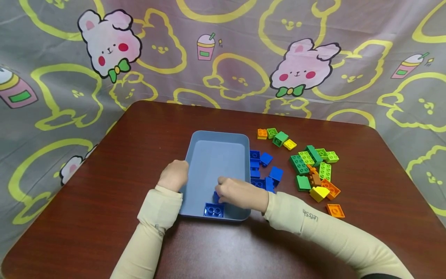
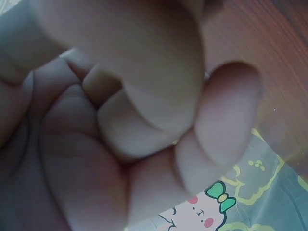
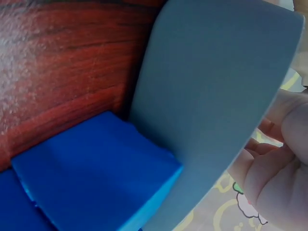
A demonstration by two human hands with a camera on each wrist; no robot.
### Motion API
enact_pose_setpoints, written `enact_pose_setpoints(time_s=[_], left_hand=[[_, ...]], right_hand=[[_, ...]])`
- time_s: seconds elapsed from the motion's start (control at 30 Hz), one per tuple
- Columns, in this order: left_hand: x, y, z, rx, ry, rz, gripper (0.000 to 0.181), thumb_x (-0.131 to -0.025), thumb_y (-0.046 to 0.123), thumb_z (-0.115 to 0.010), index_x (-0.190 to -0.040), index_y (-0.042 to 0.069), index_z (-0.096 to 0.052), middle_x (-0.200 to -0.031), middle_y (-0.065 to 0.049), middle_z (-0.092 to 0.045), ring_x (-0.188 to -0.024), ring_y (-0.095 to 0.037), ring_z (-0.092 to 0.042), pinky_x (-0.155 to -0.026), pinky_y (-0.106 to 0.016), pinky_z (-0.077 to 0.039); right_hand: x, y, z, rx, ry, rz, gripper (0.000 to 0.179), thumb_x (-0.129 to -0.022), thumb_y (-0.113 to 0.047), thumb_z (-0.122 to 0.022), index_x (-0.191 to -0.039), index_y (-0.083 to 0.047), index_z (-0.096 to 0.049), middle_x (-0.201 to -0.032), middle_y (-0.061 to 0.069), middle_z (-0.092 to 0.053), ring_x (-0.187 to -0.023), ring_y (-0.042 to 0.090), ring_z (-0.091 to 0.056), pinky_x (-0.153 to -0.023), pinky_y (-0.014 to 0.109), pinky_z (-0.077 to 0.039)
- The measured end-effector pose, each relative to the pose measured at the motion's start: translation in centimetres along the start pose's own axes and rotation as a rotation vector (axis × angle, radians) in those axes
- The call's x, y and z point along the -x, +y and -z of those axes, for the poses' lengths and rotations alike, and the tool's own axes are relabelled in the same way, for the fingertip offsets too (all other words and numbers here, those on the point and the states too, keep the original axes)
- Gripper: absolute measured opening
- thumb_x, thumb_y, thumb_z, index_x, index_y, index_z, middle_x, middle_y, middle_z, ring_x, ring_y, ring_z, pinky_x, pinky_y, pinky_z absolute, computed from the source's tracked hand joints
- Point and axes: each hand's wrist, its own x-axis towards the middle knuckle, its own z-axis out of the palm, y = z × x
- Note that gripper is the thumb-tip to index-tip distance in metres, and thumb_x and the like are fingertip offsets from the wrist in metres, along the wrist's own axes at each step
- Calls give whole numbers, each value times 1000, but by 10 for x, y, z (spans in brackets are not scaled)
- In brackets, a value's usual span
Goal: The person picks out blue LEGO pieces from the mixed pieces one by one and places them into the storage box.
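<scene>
My right hand reaches over the right wall of a grey-blue tray and pinches a blue toy brick near the tray's front. Just below it, another blue brick lies against the front wall with its hollow underside up. In the right wrist view the tray wall partly hides the fingers, and the held brick is out of sight. At the tray's left rim is my left hand, its fingers curled in. No object shows in its curl in the left wrist view.
Several blue bricks lie outside along the tray's right wall. Farther right are scattered green bricks, orange bricks and a yellow brick. A small row with a green brick lies behind. Patterned cloth hangs behind the table.
</scene>
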Motion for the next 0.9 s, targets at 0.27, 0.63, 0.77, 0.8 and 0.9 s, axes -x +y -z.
enact_pose_setpoints(time_s=[0.27,0.63,0.77,0.8,0.9], left_hand=[[-1,0,-1,12,0,6,23,-86,-5,-40,-82,-5,-63,-71,-16,-56,-60,-23,-52,-55,-39,-45],[-1,-1,-3,22,-4,5,23,-86,-5,-40,-80,-5,-62,-68,-15,-54,-59,-23,-51,-54,-38,-45],[0,-1,-2,16,3,-2,23,-86,-6,-40,-78,-5,-62,-66,-14,-53,-58,-22,-50,-54,-37,-45],[0,-1,-2,14,3,-3,23,-86,-6,-40,-78,-5,-62,-66,-15,-53,-58,-22,-50,-54,-37,-45],[0,-1,-1,11,1,-6,23,-86,-6,-40,-77,-5,-62,-66,-15,-54,-57,-22,-50,-53,-37,-45]], right_hand=[[1,1,-1,32,-7,11,12,-84,-16,-63,-82,-3,-63,-68,1,-49,-62,7,-54,-55,9,-39],[3,-2,1,68,-12,4,15,-85,-19,-62,-86,-4,-65,-70,1,-53,-65,7,-56,-59,10,-42],[8,-4,5,51,29,-11,15,-85,-19,-62,-87,-5,-65,-71,1,-53,-65,6,-55,-61,10,-43],[9,-4,7,41,43,-17,14,-85,-19,-63,-87,-5,-65,-71,0,-53,-65,6,-55,-61,10,-43],[14,-5,10,27,91,-35,13,-84,-18,-64,-88,-5,-65,-73,0,-54,-66,6,-54,-62,11,-43]])
